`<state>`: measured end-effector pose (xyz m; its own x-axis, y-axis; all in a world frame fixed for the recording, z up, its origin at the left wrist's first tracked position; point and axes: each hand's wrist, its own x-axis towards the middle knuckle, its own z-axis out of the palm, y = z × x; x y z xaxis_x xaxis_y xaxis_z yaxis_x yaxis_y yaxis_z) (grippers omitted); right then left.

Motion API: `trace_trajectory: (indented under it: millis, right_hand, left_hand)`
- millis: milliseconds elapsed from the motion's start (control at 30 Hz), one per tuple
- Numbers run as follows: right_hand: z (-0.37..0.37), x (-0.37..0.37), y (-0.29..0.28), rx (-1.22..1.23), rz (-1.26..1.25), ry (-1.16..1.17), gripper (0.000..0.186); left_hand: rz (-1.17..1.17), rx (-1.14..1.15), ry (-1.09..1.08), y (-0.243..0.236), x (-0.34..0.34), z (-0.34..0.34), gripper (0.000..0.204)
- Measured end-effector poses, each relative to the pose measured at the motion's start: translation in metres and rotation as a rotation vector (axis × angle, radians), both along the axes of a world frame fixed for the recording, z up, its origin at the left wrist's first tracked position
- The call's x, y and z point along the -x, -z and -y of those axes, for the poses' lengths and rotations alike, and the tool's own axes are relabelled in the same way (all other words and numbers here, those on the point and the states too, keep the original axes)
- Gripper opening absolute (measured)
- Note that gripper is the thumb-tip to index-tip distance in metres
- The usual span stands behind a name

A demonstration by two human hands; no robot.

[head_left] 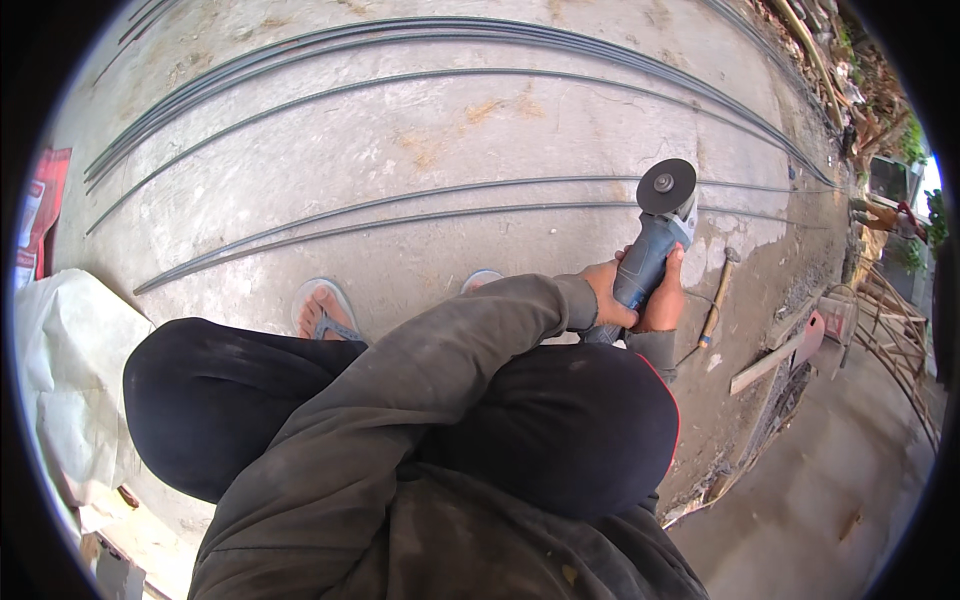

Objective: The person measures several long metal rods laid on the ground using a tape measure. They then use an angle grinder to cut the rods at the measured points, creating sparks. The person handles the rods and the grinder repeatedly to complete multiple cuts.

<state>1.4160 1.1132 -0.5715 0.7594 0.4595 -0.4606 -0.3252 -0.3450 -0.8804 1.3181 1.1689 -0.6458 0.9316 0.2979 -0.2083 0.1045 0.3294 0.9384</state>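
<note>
An angle grinder [648, 262] with a blue-grey body is held beyond my right knee, its black cutting disc [667, 186] at the far end. My left hand [606, 292] reaches across and wraps round the left side of the body. On the other side my right hand [667, 294] grips it, thumb pointing up along the housing. Past the disc's left edge run two thin steel rebars [420, 212] on the concrete floor. The disc overlaps them in the picture; whether it touches them I cannot tell. The grinder's rear end is partly hidden by my sleeve and knee.
More rebars [470, 35] lie bundled farther off. A hammer [718, 298] with a wooden handle rests on the floor right of my hands, near a wooden plank [768, 362]. White sheeting [75, 385] and a red bag [55, 205] are at the left. My sandalled foot [325, 311] is in front.
</note>
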Motion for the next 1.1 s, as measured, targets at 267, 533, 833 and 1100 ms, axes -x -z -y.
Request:
trace_trajectory:
  millis: [267, 533, 833, 1100]
  right_hand:
    - [0.020, -0.019, 0.024, 0.085, 0.086, -0.022, 0.036]
    - [0.034, -0.041, 0.044, 0.226, 0.036, -0.306, 0.028]
    - [0.019, -0.046, 0.094, 0.329, 0.112, -0.524, 0.035]
    - [-0.014, -0.057, 0.111, 0.350, 0.140, -0.675, 0.031]
  left_hand:
    - [-0.284, -0.544, 0.496, 0.002, 0.016, -0.059, 0.090]
    - [-0.632, -1.293, -0.046, 0.093, 0.089, -0.124, 0.062]
    - [-0.648, -1.132, -0.180, 0.111, 0.073, -0.121, 0.035]
    - [-0.633, -1.106, -0.405, 0.126, 0.080, -0.123, 0.023]
